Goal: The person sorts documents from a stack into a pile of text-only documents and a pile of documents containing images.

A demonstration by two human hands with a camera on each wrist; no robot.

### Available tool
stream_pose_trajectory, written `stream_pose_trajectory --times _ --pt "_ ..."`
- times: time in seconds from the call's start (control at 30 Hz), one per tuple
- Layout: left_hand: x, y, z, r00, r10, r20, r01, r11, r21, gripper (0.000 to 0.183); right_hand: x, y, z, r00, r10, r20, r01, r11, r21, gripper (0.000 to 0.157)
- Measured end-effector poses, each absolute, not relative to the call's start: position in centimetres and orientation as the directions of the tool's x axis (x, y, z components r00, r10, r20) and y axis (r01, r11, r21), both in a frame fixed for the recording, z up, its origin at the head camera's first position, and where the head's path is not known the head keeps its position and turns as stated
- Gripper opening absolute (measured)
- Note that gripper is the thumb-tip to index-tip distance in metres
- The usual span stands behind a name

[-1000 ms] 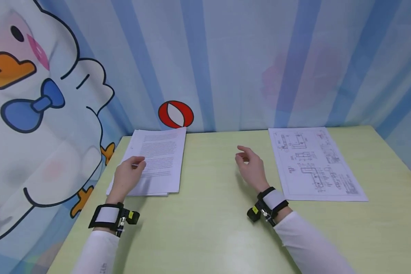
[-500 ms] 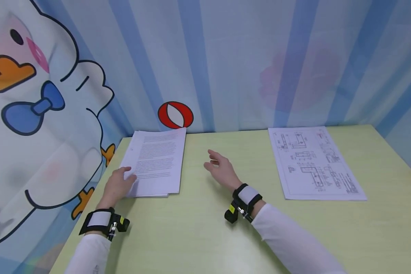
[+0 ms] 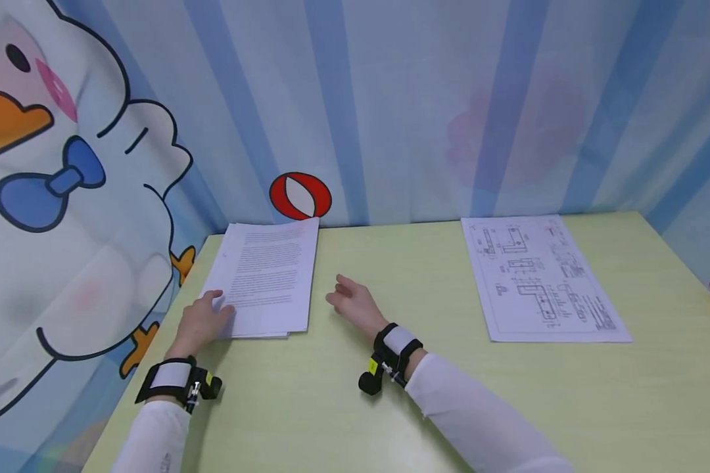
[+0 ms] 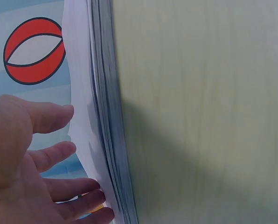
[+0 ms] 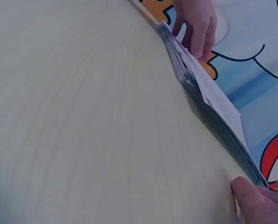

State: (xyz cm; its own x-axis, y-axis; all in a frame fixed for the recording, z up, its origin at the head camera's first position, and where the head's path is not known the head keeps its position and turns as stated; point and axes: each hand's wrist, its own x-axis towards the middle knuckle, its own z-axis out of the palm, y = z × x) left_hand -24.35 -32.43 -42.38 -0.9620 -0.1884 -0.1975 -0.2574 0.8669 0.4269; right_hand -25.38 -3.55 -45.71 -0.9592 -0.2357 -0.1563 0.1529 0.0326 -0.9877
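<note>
A thick stack of printed paper sheets (image 3: 269,276) lies at the back left of the table. Over its near left corner is my left hand (image 3: 200,323), thumb and fingers spread apart. In the left wrist view the fingertips of that hand (image 4: 41,163) come right up to the stack's edge (image 4: 108,93), with nothing between them. My right hand (image 3: 357,306) is just off the stack's right side, fingers loosely bent and holding nothing. The right wrist view catches its thumb (image 5: 246,196) beside the end of the stack (image 5: 213,107), whose layered edges look uneven.
A sheet with technical drawings (image 3: 547,282) lies at the back right of the pale table (image 3: 307,407). Behind the table hangs a blue striped curtain (image 3: 390,118) with cartoon prints. Each wrist carries a strapped camera, such as the right one (image 3: 371,380).
My right hand has travelled left across the table to the stack's right side. My left hand has drawn back slightly to the stack's near left corner, its fingers spreading. The papers have stayed put.
</note>
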Motion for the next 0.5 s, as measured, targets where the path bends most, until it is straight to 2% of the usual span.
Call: stream_pose_trajectory --times 0.37,0.5 --pt "-24.5 -32.1 -42.7 -0.978 -0.133 -0.163 -0.191 0.885 0.425 0.055 -25.6 -7.0 -45.4 -0.925 -0.295 -0.241 0.286 -0.118 -0.951 0.066" --pt "-24.6 -31.7 -43.1 -0.982 -0.133 -0.135 -0.177 0.900 0.398 0.052 -25.8 -7.9 -45.3 -0.904 -0.352 -0.243 0.292 -0.094 -0.952 0.057"
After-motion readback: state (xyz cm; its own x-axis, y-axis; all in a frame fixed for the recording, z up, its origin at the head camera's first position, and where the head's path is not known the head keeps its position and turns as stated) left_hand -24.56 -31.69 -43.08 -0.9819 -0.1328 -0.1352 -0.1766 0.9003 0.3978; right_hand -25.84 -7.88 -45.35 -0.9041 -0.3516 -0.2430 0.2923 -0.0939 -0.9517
